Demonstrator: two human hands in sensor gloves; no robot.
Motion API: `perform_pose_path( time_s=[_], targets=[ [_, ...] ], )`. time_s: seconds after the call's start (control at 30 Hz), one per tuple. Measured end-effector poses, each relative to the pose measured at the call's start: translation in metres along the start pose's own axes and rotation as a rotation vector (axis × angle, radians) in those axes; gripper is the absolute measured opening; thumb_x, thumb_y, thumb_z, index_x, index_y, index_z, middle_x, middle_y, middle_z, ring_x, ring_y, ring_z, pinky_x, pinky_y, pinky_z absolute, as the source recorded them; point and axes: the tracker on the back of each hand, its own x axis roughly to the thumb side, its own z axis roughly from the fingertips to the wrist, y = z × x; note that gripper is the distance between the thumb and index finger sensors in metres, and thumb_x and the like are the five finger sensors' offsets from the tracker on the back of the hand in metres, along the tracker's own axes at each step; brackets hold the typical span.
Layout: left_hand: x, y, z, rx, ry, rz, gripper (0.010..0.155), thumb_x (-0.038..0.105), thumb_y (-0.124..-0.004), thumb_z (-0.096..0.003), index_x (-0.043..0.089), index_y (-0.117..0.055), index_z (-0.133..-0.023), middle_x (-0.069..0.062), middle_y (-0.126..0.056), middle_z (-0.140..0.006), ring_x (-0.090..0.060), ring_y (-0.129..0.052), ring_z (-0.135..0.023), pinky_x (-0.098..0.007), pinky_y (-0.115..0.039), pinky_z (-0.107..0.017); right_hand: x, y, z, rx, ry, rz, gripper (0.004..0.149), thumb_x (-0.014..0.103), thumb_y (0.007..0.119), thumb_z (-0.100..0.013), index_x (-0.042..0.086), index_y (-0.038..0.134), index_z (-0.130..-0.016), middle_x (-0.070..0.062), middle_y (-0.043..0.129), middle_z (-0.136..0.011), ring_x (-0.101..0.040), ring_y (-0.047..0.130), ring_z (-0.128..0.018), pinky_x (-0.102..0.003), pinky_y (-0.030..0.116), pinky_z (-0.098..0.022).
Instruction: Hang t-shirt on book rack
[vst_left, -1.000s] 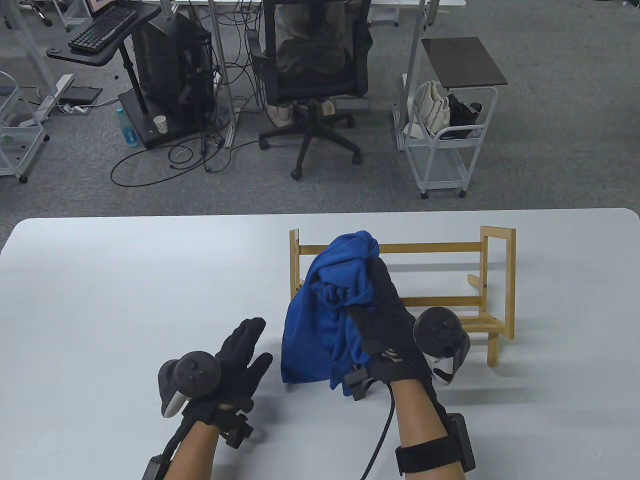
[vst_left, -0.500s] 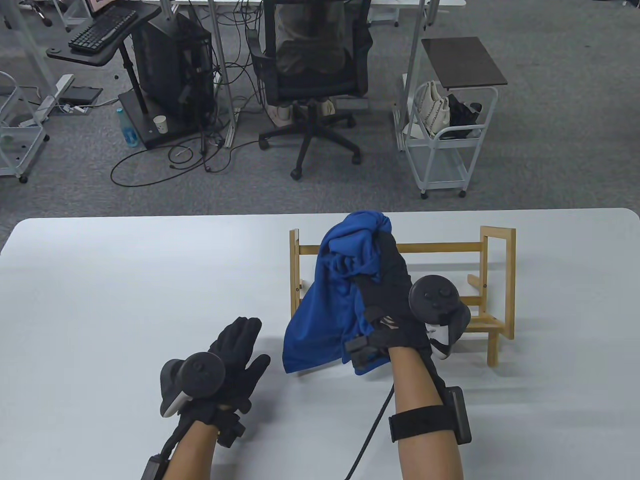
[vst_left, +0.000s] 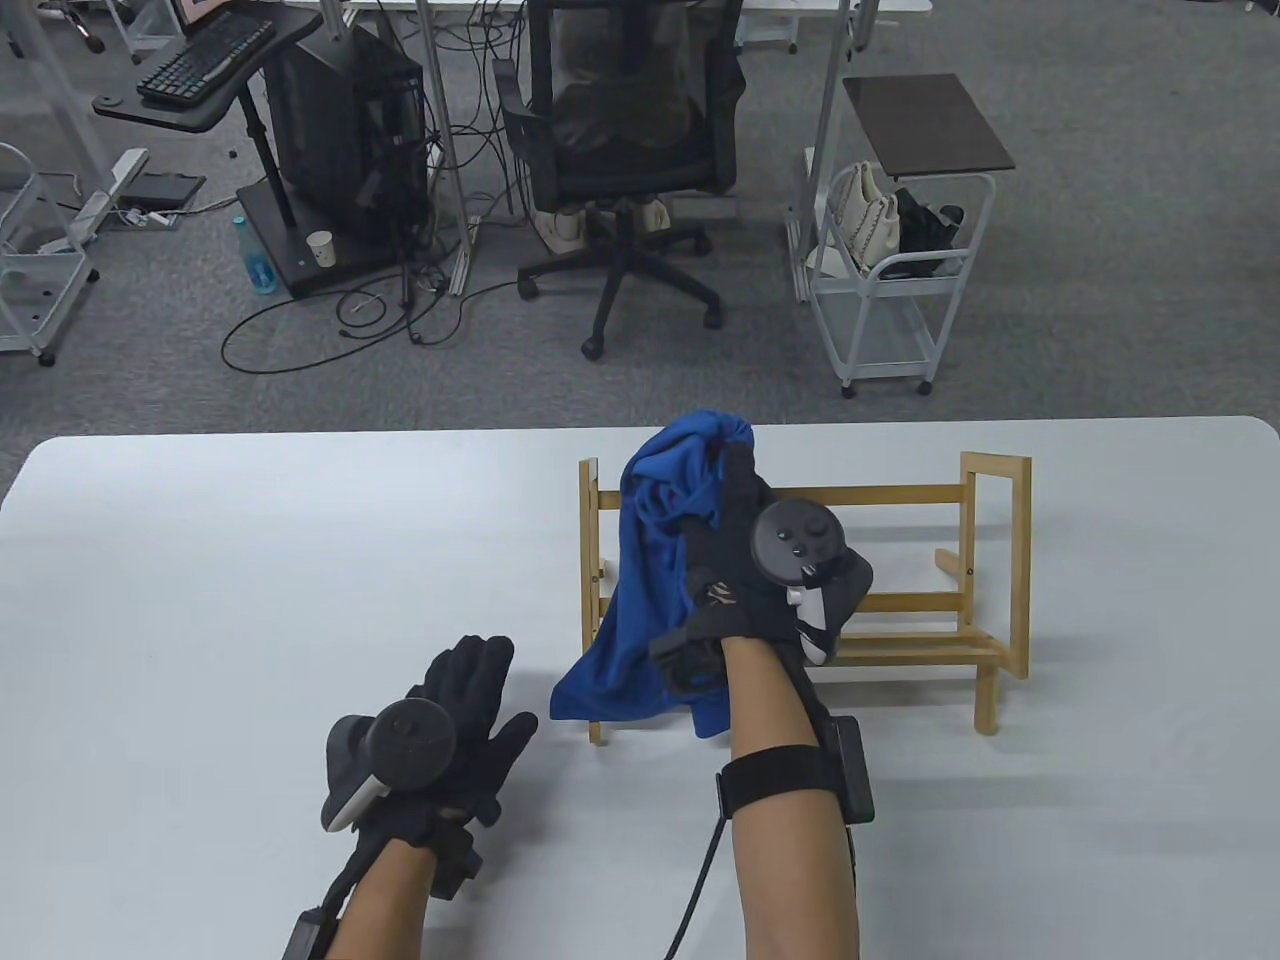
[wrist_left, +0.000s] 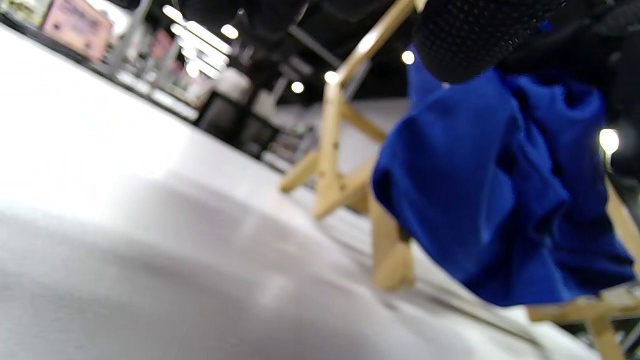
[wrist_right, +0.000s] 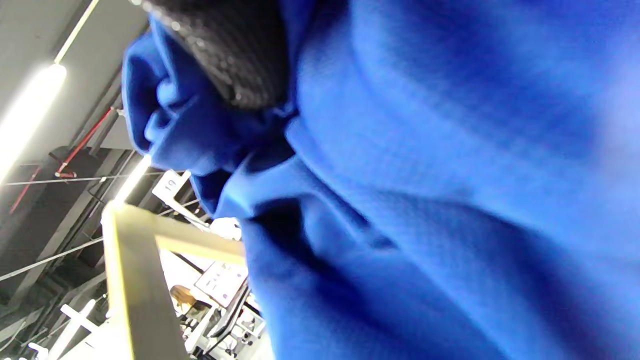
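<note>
A blue t-shirt hangs bunched from my right hand, which grips it at its top over the left part of the wooden book rack. Its lower hem hangs at the rack's front left leg. The shirt fills the right wrist view, with a glove finger pressed into it and a rack corner below. My left hand lies open and empty on the table, left of the shirt. The left wrist view shows the shirt against the rack.
The white table stretches wide to the left and in front of the rack. Beyond its far edge stand an office chair, a white cart and a computer stand on the carpet.
My right hand has carried the shirt up and forward, over the rack's left end, turning so the tracker faces up. The hem has risen off the table. My left hand has barely moved.
</note>
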Motion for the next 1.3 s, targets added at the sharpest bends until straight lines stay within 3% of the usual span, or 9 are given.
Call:
perform_pose_path(
  time_s=[0.5,1.3],
  targets=[
    [0.002,0.001,0.001,-0.052,0.020,-0.005,0.079,0.067,-0.064,-0.0583,0.036,-0.020,-0.117,-0.016,-0.022,-0.124,-0.049,-0.022,-0.112,-0.071,-0.026,-0.070,-0.004,0.023,-0.021,0.015,0.072,0.015,0.072,0.025,0.076,-0.059,0.034,0.028,-0.112,-0.022,0.037,-0.113,-0.049,0.070,-0.084,-0.059,0.067,-0.064],
    [0.005,-0.003,-0.001,-0.096,0.031,-0.015,0.080,0.068,-0.062,-0.0591,0.036,-0.018,-0.117,-0.017,-0.018,-0.124,-0.049,-0.017,-0.111,-0.071,-0.024,-0.070,-0.024,0.044,-0.032,0.236,0.156,0.025,0.076,0.029,0.073,-0.063,0.032,0.016,-0.112,-0.029,0.012,-0.111,-0.055,0.051,-0.093,-0.065,0.056,-0.068]
  ],
)
